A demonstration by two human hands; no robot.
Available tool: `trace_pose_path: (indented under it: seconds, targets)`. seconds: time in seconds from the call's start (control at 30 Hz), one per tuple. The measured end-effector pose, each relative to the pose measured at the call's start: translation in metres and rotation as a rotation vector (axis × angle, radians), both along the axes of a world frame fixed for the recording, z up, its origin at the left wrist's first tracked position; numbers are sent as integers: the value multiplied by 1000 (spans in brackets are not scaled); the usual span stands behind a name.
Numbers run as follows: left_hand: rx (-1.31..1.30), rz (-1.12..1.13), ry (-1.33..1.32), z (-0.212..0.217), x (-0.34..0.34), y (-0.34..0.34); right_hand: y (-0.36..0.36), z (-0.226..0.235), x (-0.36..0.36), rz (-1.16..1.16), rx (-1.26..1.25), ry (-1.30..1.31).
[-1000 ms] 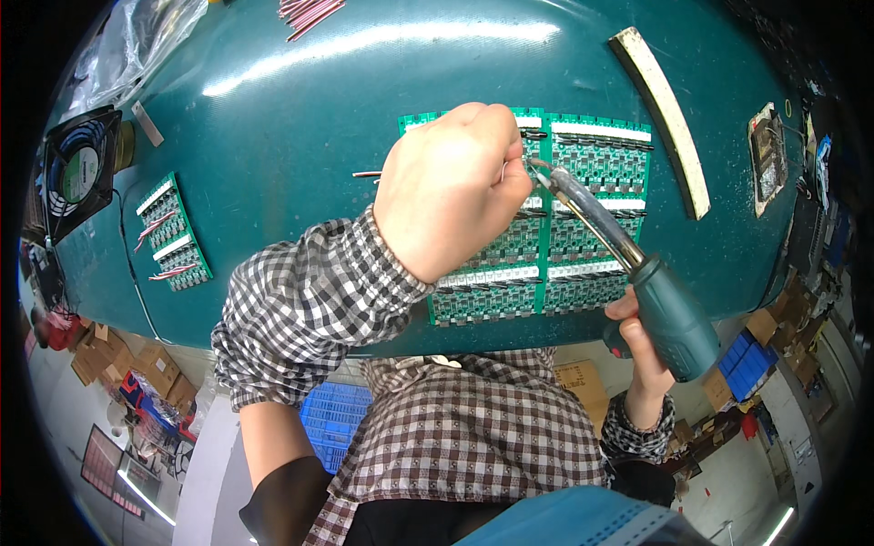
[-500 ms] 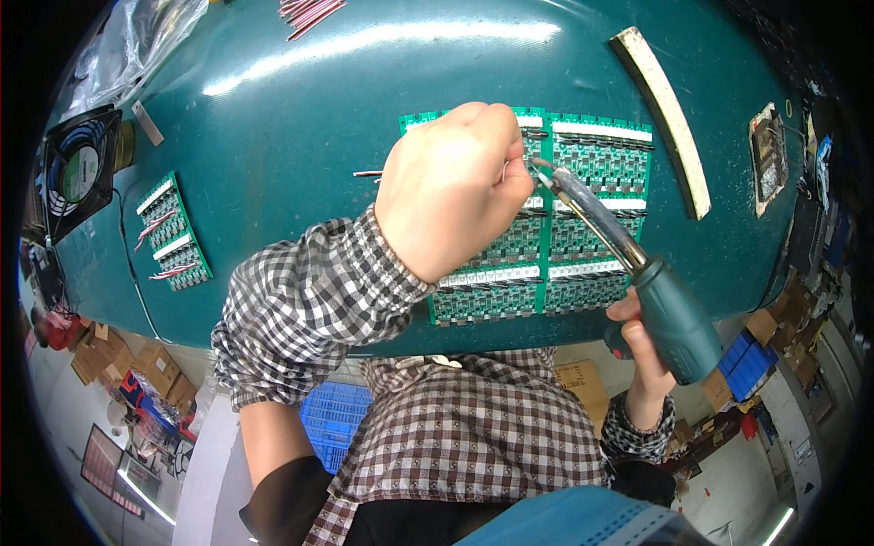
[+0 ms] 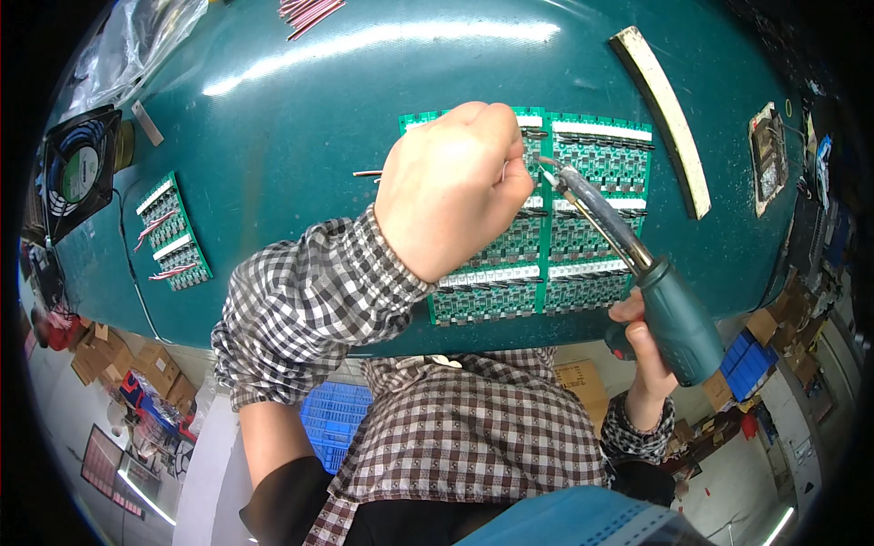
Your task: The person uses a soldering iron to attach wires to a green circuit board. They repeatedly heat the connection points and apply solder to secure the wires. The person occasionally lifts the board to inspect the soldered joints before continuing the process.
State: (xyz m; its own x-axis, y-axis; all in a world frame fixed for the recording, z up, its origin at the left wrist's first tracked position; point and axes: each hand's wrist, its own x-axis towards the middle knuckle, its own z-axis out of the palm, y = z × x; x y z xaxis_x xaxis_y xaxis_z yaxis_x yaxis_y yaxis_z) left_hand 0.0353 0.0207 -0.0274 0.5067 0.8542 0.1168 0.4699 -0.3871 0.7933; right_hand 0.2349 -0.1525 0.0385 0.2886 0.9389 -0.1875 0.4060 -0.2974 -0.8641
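Observation:
My left hand (image 3: 455, 187) is closed in a pinch over the left part of a green circuit board panel (image 3: 596, 237). A thin red-and-white wire (image 3: 367, 173) sticks out from the left side of this hand, and a pale bit shows at the thumb; the fingertips are mostly hidden. In my right hand (image 3: 648, 355) is a soldering gun (image 3: 675, 318) with a dark green handle, its fingers wrapped round the grip. The metal tip points up and left, just right of my left fingertips, above the board and seemingly apart from them.
A smaller circuit board (image 3: 176, 232) with wires attached lies at the left, near a black fan (image 3: 80, 168). A bundle of red-and-white wires (image 3: 309, 14) lies at the far edge. Right of the panel are a pale curved strip (image 3: 663, 118) and a small worn tray (image 3: 767, 159).
The soldering gun's tip has shifted slightly right, away from my left fingertips. My left hand has stayed in place.

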Motion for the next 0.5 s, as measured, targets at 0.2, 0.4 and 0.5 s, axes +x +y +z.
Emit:
trace_pose_path:
  seconds: [0.2, 0.4, 0.5]
  targets:
    - [13, 4, 9, 0, 1, -1, 0, 1, 0, -8, -23, 27]
    - [10, 6, 15, 1, -1, 0, -11, -6, 5, 13, -14, 65]
    - [34, 7, 15, 0, 0, -1, -7, -2, -8, -139, -27, 148]
